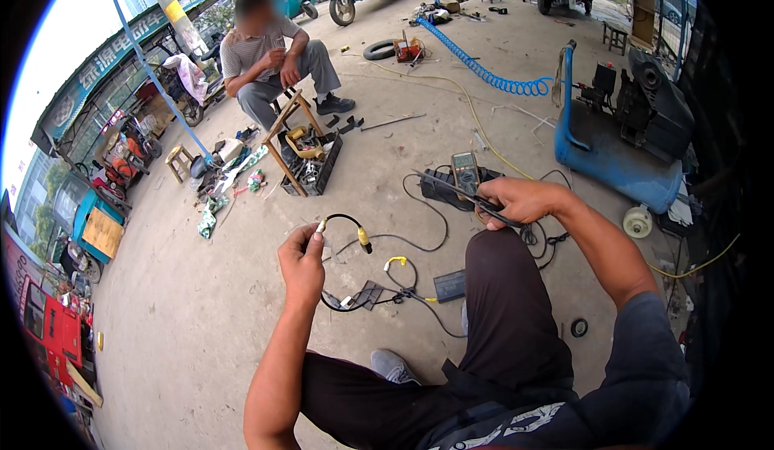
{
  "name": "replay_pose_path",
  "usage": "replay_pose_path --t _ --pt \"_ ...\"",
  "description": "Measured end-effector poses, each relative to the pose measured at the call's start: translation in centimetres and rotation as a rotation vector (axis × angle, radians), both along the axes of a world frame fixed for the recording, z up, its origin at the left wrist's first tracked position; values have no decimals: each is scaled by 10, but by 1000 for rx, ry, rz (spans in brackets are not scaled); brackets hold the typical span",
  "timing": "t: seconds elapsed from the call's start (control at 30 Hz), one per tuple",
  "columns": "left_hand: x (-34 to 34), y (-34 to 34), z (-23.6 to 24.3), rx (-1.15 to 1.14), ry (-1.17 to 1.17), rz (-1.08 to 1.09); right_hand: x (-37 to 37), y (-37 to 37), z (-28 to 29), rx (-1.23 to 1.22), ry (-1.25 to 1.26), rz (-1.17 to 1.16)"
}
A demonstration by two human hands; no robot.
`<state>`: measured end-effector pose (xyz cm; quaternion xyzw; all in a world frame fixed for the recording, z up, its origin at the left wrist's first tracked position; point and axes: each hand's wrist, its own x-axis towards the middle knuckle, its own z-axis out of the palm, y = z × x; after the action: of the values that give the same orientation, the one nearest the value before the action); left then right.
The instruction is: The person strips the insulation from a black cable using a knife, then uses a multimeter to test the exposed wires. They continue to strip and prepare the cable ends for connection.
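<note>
My left hand (302, 261) pinches a short black cable by its pale metal end. The cable (345, 217) arches to the right and ends in a yellow-and-black connector (364, 239) hanging in the air. More black cable with a yellow plug (395, 262) lies below on the concrete, beside a flat dark box (450, 286). Above my right knee, my right hand (520, 200) is closed around slim dark pointed tools (447, 184) whose exact kind I cannot make out. Just beyond that hand a multimeter (465, 170) leans by a black case (439, 190), with dark leads nearby.
A person (266, 59) sits ahead on the left, behind a wooden frame (284, 148) and a black crate (317, 172) of parts. On the right stands a blue air compressor (613, 168) with a coiled blue hose (492, 75). A yellow hose (463, 91) crosses the floor.
</note>
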<state>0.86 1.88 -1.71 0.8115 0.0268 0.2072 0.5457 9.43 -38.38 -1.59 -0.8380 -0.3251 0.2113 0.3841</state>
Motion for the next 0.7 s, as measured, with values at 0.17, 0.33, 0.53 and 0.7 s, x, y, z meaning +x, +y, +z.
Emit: replay_pose_path --t 0.17,0.33,0.53,0.7 --pt "1 1 -2 -14 4 -22 -11 5 18 -52 29 -22" --pt "3 1 0 21 18 -2 -11 1 19 -40 -84 59" --pt "3 1 -4 -1 9 -15 -19 6 26 -104 10 33" --pt "5 6 -4 14 14 -18 -13 3 14 51 -24 125"
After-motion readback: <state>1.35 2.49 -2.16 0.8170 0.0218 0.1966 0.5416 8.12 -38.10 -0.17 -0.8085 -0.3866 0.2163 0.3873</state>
